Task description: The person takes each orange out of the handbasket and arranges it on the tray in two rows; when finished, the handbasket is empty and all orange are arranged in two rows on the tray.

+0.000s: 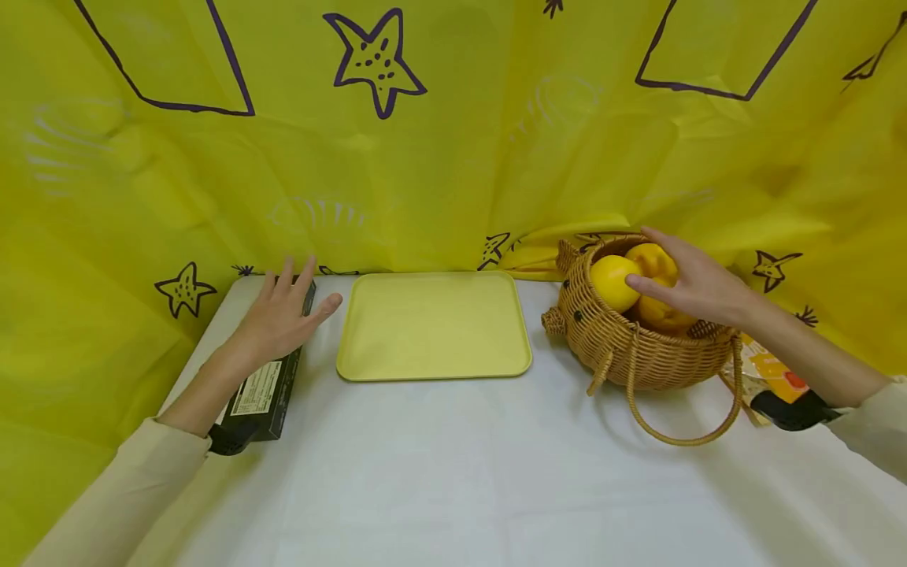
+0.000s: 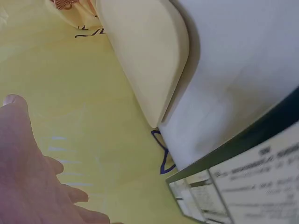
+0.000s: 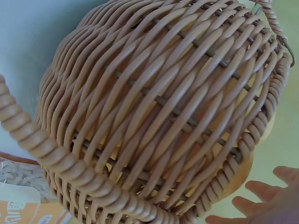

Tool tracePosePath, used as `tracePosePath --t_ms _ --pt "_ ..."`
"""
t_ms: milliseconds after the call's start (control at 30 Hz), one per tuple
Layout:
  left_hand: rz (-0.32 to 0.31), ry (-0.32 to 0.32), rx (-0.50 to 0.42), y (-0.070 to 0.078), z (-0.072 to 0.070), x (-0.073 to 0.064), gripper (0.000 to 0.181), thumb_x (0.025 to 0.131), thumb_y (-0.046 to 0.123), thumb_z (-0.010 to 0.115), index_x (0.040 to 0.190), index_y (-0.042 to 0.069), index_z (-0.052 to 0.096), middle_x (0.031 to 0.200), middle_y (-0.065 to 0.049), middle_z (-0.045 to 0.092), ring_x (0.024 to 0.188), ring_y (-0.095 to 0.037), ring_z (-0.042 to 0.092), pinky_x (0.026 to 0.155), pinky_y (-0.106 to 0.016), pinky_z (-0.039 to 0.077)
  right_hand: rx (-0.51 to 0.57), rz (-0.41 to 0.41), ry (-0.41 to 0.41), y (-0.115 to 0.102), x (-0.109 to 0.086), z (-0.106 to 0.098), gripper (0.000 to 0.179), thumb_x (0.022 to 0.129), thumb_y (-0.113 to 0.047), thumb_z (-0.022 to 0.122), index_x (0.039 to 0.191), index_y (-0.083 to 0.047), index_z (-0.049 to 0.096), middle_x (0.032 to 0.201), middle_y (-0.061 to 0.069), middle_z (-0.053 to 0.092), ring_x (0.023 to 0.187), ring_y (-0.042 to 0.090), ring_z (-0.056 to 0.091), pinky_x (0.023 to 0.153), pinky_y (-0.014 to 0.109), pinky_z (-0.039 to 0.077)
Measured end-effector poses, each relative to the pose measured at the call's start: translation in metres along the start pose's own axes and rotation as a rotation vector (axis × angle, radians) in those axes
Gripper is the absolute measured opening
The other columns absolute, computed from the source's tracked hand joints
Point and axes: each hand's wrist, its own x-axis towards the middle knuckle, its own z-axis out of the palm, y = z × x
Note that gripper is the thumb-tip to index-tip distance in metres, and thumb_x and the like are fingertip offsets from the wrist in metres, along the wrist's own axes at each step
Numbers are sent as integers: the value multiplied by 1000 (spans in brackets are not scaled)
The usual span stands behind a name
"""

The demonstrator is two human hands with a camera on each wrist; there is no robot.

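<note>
My right hand (image 1: 697,279) hovers at the opening of a wicker pig-shaped basket (image 1: 666,366), thumb and fingers spread. Its thumb tip overlaps a smooth yellow lemon-like fruit (image 1: 611,283) in the head view. Beside that fruit lie a lobed yellow bell pepper (image 1: 650,260) and another orange-yellow piece (image 1: 659,315), partly covered by the hand. In the right wrist view, the fingers (image 3: 261,191) extend past the basket's rim. My left hand (image 1: 279,319) is held over a dark box (image 1: 283,394) with a white label, its fingers apart and nothing in them.
A pale yellow tray (image 1: 435,327) lies at the back middle of the white-covered table (image 1: 425,472). The basket's looped handle (image 1: 680,443) hangs toward the front. An orange-and-clear packet (image 1: 775,374) sits behind the right forearm. A yellow patterned curtain (image 1: 453,157) closes off the back.
</note>
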Motion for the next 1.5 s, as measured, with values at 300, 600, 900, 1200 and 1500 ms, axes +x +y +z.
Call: tracePosePath --t_ms 300,600,900,1200,1500 --pt "61 -26 -432 2 17 -8 74 103 53 27 156 17 -10 164 -12 -10 151 -38 -8 117 -67 3 86 -34 -9 -3 6 -2 82 94 -35 62 157 -14 15 160 25 17 143 54 17 103 77 21" --pt "27 36 -626 9 46 -25 67 103 51 28 158 18 6 165 -13 4 151 -41 4 116 -68 11 190 -44 -43 0 13 -3 74 98 -31 57 157 -14 15 161 21 16 144 50 17 104 74 24" --pt "-3 72 -509 -5 71 -19 72 99 52 45 154 11 24 163 -20 7 150 -43 9 114 -69 17 330 33 -68 -4 13 -7 63 102 -36 47 156 -19 20 159 20 25 141 44 31 109 65 30" --pt "-21 -31 -520 -1 93 -12 84 98 53 45 155 2 9 162 -24 6 150 -42 6 120 -62 13 265 23 -110 -10 11 -10 64 99 -37 52 154 -16 25 159 20 25 143 47 24 103 70 29" --pt "-20 -34 -441 -2 105 -16 88 98 51 48 154 -2 6 160 -28 10 148 -45 10 119 -63 14 137 -41 -143 -10 24 2 65 96 -29 62 149 -6 33 154 26 31 137 56 29 103 71 33"
